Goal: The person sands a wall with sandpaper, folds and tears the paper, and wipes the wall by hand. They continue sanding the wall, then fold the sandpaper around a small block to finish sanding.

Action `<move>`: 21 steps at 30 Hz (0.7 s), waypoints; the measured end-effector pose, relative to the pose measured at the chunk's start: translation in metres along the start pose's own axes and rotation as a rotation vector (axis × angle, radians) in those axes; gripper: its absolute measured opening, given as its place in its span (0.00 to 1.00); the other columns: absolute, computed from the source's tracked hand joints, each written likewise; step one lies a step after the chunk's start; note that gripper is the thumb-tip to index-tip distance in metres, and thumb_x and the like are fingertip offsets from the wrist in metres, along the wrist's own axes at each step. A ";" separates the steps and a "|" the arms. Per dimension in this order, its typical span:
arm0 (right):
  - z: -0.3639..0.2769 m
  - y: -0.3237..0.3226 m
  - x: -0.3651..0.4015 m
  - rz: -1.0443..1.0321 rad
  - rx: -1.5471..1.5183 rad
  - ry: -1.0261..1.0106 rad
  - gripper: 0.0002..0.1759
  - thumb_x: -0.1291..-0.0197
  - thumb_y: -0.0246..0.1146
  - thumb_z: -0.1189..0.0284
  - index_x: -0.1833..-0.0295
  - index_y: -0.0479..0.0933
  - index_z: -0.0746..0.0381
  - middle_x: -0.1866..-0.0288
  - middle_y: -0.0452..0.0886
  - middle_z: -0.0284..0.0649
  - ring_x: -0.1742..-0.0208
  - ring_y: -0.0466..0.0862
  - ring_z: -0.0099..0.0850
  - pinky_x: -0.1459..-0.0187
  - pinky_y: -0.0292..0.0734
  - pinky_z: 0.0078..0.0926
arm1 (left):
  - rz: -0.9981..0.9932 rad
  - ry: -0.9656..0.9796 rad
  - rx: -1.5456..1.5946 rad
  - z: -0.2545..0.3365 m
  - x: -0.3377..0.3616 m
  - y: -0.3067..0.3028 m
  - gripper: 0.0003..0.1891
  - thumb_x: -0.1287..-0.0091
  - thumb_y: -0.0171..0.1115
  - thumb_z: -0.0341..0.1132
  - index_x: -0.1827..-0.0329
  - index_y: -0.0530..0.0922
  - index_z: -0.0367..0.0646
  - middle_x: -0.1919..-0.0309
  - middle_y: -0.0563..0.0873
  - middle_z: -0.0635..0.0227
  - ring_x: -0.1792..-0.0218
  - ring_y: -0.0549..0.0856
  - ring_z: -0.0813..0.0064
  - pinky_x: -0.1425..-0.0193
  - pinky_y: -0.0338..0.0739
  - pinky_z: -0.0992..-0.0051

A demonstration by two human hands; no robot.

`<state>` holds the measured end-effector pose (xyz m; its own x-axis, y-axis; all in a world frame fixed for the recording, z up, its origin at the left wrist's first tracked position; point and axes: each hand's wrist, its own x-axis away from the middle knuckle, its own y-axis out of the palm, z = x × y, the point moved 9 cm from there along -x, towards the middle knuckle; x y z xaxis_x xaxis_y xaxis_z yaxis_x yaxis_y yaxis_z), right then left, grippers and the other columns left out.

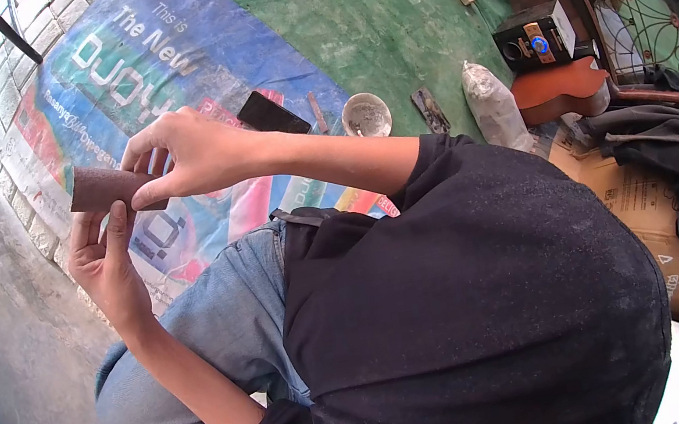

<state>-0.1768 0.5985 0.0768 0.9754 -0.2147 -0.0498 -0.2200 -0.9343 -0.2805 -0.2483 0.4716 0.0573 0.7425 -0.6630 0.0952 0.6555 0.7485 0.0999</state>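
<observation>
A reddish-brown sheet of what looks like sandpaper (98, 190) is held up in front of me, curved into a roll. My right hand (175, 154) comes in from above and grips the roll's right end, thumb in front and fingers curled behind. From below, my left hand (110, 266) pinches its lower edge, with the thumb against the front. Some of the left fingers are hidden behind the sheet. Beneath both hands lies a printed blue banner (95, 73) on the floor.
A black phone-like slab (273, 114), a narrow brown strip (317, 113), a dusty bowl (366, 116) and a dark flat piece (430, 111) lie beyond my right forearm. Further right are a white sack (493, 103), a speaker (539, 43), an orange guitar (560, 88) and cardboard (634, 192).
</observation>
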 end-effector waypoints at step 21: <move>-0.012 -0.008 -0.002 0.085 0.013 -0.047 0.17 0.51 0.69 0.65 0.63 0.80 0.68 0.70 0.84 0.45 0.66 0.86 0.32 0.63 0.81 0.27 | 0.157 -0.065 0.039 -0.008 0.003 -0.022 0.14 0.37 0.62 0.28 0.49 0.76 0.34 0.55 0.82 0.64 0.54 0.81 0.77 0.47 0.75 0.75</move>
<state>-0.1772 0.6028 0.0910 0.9529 -0.2791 -0.1191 -0.3021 -0.9094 -0.2857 -0.2587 0.4533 0.0474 0.8242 -0.5382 0.1760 0.5253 0.8428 0.1170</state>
